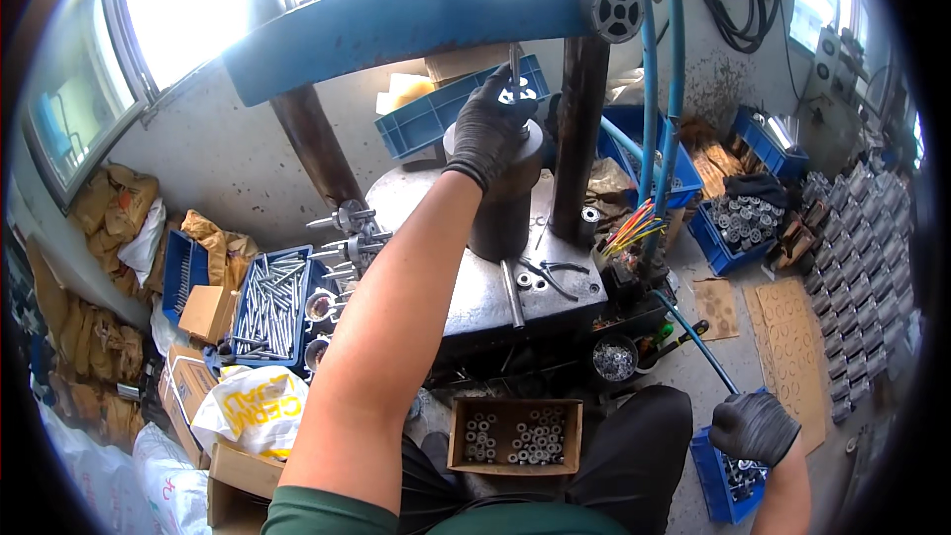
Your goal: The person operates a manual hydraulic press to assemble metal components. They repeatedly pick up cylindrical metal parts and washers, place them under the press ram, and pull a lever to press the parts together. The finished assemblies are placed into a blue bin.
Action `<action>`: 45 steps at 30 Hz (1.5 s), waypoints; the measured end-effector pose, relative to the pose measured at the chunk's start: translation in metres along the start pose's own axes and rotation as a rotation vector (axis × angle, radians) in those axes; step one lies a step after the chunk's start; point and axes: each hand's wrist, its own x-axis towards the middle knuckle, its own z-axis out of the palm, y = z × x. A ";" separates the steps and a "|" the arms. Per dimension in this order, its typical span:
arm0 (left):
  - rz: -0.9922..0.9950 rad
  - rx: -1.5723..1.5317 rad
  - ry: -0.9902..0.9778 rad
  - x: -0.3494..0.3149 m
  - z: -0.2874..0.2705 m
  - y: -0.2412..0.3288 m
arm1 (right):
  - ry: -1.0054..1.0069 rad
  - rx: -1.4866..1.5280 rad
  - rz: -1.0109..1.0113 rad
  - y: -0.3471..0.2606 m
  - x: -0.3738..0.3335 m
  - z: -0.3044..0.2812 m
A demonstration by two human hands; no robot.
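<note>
My left hand [487,131], in a dark grey glove, reaches up to the top of a thick round steel post [502,213] on the press table. Its fingers close around a thin upright metal shaft [514,64], just under the blue press beam [426,25]. A silvery round part [517,92] shows beside the fingers; the glove hides the shaft's lower end. At the lower right my gloved right hand [756,428] is wrapped round the end of a long blue lever [696,342], which slants up toward the press base.
Pliers [555,272], rings and a steel bar [512,294] lie on the table [461,302]. Finished-looking shafts with discs [352,233] stand at its left edge. A blue crate of metal shafts [269,307] is left; a carton of rings [515,438] sits between my legs. Stacked metal cylinders [862,277] stand right.
</note>
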 end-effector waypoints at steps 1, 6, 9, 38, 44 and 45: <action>-0.001 -0.023 -0.009 0.002 0.001 -0.005 | -0.009 -0.012 0.003 -0.001 0.000 -0.002; 0.073 0.068 0.063 0.010 0.005 -0.020 | -0.078 -0.068 -0.003 0.001 0.007 -0.017; 0.069 0.078 0.074 0.009 0.007 -0.016 | -0.036 0.014 0.056 -0.002 0.013 -0.031; -0.033 -0.014 0.047 -0.005 -0.005 0.012 | 0.080 0.099 0.018 -0.003 0.014 -0.034; -0.047 -0.062 0.005 0.001 0.000 0.004 | -0.101 0.037 0.045 0.000 0.008 -0.030; -0.049 -0.084 -0.005 0.000 -0.001 0.000 | -0.029 0.064 0.028 0.000 0.010 -0.031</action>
